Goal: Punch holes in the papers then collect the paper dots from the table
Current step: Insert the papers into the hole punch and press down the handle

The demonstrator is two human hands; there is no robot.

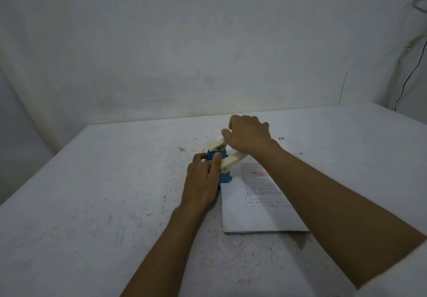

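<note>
Punch (223, 169): blue body, cream lever, sits on table (115, 192) at left edge of papers (249, 213). L hand (203, 179) grips punch body, fingers curled round it. R hand (248, 135) cupped over raised lever end, fingers bent down. Papers lie flat, partly under R forearm.

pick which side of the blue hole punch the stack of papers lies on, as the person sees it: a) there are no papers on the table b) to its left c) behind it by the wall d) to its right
d: the stack of papers spreads out to the right of the blue hole punch, with its left edge at the punch, while the left hand steadies the punch base and the right hand rests on the cream lever.
</note>
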